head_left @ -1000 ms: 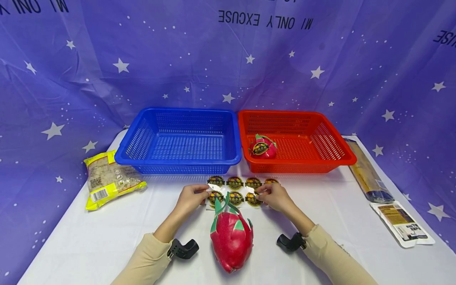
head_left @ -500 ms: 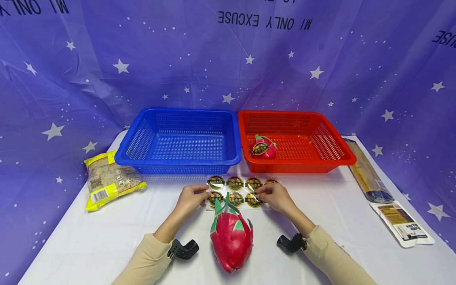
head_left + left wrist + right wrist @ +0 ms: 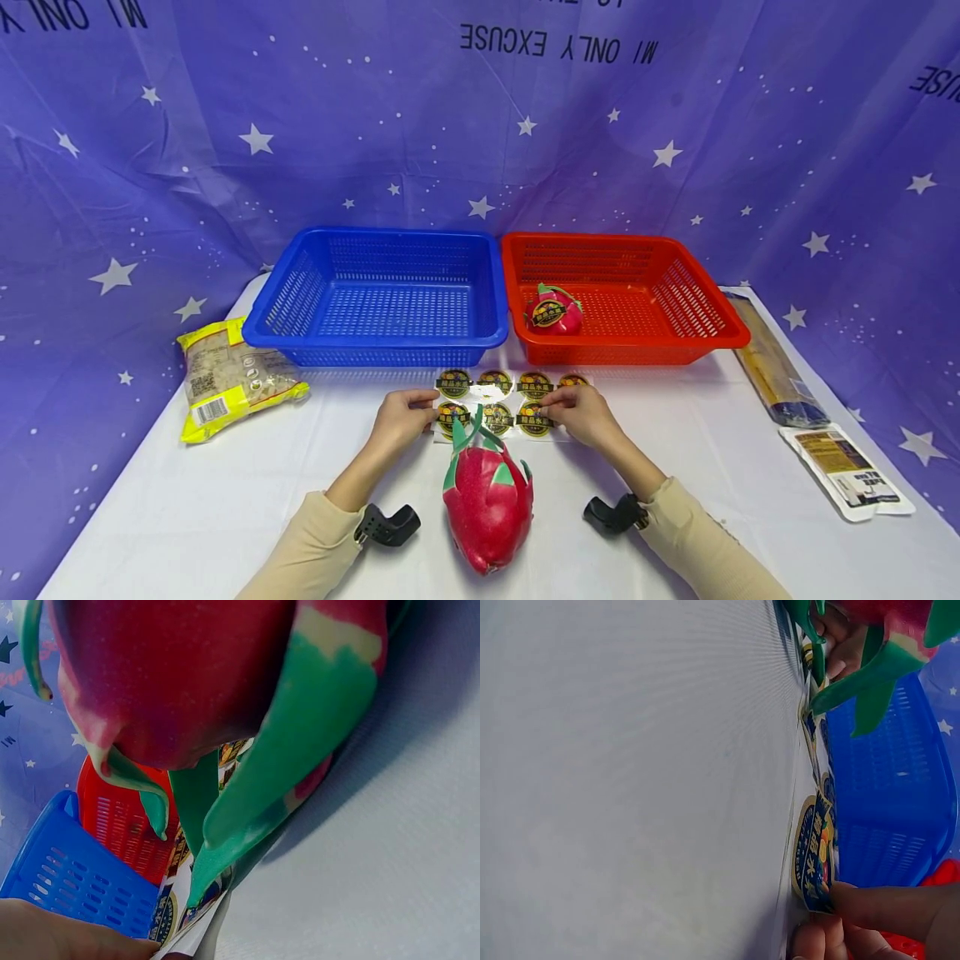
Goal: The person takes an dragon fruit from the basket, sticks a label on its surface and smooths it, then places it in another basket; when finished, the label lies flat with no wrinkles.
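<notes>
A sheet of round black-and-gold stickers (image 3: pixel 495 403) lies across the table in front of the baskets. At its left edge my left hand (image 3: pixel 400 419) pinches the sheet between thumb and fingers; the left wrist view has the thumb (image 3: pixel 82 935) along that edge. On the other side, my right hand (image 3: pixel 583 414) pinches at the right end of a front-row sticker (image 3: pixel 815 851), its thumb tip right at the banner. Between my forearms stands a large red dragon fruit (image 3: pixel 489 508) with green leaf tips, which overlap the sheet's front edge in the head view.
Behind the sheet, a blue basket (image 3: pixel 375 340) and a red basket (image 3: pixel 637 340) stand side by side. A stickered small dragon fruit (image 3: pixel 564 321) lies in the red one. A yellow-ended bag (image 3: pixel 236 375) is at left; flat packs (image 3: pixel 776 367) and a white pouch (image 3: pixel 847 471) lie right.
Both hands keep almost the same places. The glare on the sticker sheet has shifted, and its stickers sit very slightly differently between the hands.
</notes>
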